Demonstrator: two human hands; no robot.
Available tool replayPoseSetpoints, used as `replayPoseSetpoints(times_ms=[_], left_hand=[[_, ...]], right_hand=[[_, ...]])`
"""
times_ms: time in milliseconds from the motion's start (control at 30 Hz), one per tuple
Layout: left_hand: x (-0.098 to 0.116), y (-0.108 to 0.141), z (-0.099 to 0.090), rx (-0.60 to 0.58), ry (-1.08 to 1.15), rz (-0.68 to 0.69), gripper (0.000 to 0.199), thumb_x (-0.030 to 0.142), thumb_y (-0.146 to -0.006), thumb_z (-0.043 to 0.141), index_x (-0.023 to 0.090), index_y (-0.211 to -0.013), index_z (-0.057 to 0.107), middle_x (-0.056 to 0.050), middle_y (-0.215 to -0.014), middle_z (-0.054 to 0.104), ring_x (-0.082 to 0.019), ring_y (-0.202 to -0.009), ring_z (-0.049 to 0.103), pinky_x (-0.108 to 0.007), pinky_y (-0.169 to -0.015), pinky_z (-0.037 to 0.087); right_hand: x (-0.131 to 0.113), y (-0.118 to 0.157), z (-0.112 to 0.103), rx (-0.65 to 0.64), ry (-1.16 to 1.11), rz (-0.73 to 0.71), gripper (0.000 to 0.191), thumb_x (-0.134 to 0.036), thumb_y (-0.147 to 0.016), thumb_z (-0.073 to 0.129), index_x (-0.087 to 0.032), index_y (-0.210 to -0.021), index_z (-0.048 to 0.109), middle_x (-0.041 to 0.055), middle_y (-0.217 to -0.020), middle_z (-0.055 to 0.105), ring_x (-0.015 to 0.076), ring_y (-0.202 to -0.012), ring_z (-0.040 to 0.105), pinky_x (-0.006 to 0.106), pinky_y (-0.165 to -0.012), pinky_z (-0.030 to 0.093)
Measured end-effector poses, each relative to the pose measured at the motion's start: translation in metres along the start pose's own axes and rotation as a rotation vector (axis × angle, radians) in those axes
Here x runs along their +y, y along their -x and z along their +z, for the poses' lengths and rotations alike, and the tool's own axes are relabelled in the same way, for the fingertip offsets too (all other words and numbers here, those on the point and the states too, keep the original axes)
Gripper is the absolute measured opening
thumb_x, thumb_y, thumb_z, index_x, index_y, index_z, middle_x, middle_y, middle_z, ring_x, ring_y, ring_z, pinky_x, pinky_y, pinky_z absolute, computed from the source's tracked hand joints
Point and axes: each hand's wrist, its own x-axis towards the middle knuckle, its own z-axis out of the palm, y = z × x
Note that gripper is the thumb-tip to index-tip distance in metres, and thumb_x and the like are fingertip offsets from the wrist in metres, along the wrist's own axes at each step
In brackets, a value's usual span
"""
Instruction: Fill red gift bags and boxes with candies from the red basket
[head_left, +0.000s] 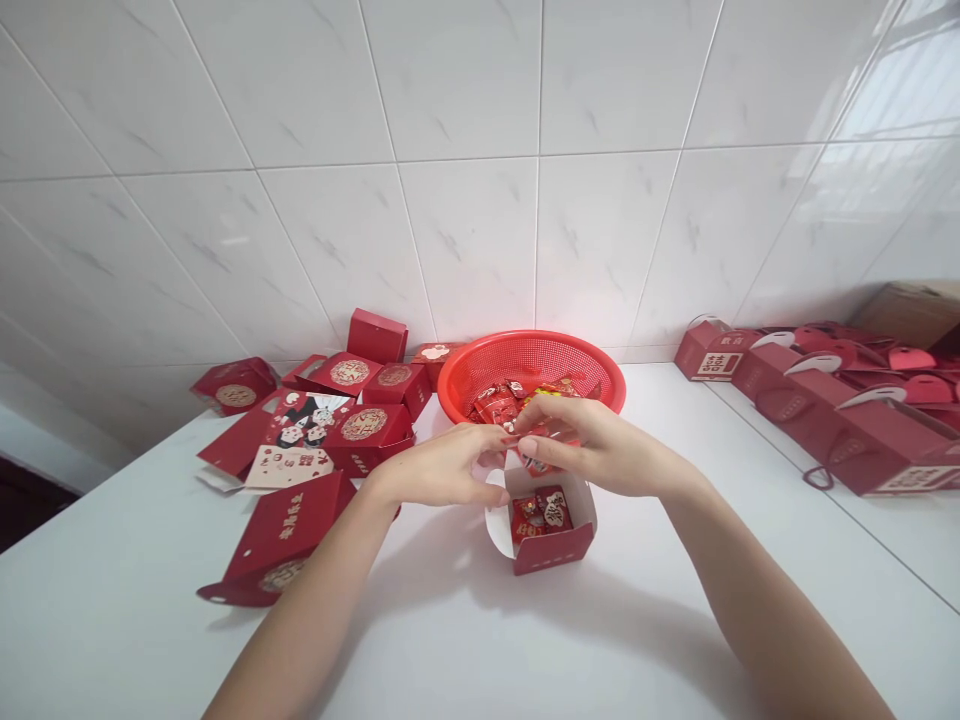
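Note:
A small red box (555, 550) with a white inside stands open before me, holding several red candy packets (541, 512). Over its back left side reaches my left hand (450, 465), thumb by the white flap and fingers apart from it, with nothing plainly held. My right hand (600, 445) bends over the back of the box, its fingers curled round a red-and-white packet (535, 463) that is partly hidden. The fingertips of both hands nearly meet. Just behind them sits a red mesh basket (532, 345) with more red packets (496, 403) inside.
Left on the white table (420, 640) lie several red boxes (371, 430) and a printed card box (300, 440). A larger red box (289, 530) rests near my left forearm. Rows of red handled boxes (810, 410) and a brown carton (911, 315) fill the right. A tiled wall (472, 220) stands behind.

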Motion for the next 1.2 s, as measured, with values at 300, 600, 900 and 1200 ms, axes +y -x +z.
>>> replayPoseSetpoints(times_ms=[300,600,900,1200], left_hand=[[0.003,0.004,-0.003,-0.022,-0.063,-0.084,0.064,0.04,-0.079,0.068,0.02,-0.139,0.055,-0.009,-0.132,0.062,-0.026,-0.112,0.061,-0.032,-0.088,0.049],[0.005,0.007,-0.004,-0.065,-0.094,0.088,0.058,0.034,-0.083,0.066,0.029,-0.14,0.055,-0.004,-0.134,0.062,-0.025,-0.117,0.059,-0.032,-0.096,0.046],[0.008,0.011,0.001,-0.246,-0.13,0.117,0.056,0.036,-0.08,0.071,0.029,-0.135,0.059,-0.003,-0.134,0.063,-0.025,-0.122,0.057,-0.031,-0.098,0.045],[0.006,-0.009,0.025,0.015,-0.243,0.085,0.053,0.031,-0.08,0.067,0.022,-0.131,0.059,-0.008,-0.129,0.061,-0.028,-0.121,0.055,-0.037,-0.1,0.043]], right_hand=[[-0.014,0.015,-0.028,0.033,0.142,-0.011,0.025,-0.043,-0.095,0.053,-0.023,-0.105,0.066,0.0042,-0.106,0.071,0.019,-0.094,0.069,0.031,-0.079,0.055],[0.009,0.054,-0.007,-0.066,0.408,0.129,0.052,-0.051,-0.085,0.066,-0.03,-0.131,0.057,0.0075,-0.134,0.061,0.0303,-0.116,0.06,0.042,-0.088,0.055],[0.057,0.084,0.043,0.278,0.389,0.246,0.045,-0.044,-0.095,0.053,-0.028,-0.136,0.044,0.011,-0.13,0.059,0.0244,-0.098,0.069,0.044,-0.08,0.059],[0.072,0.089,0.077,0.425,0.502,-0.076,0.033,-0.037,-0.099,0.05,-0.026,-0.129,0.058,0.0131,-0.135,0.057,0.0261,-0.124,0.059,0.041,-0.097,0.056]])
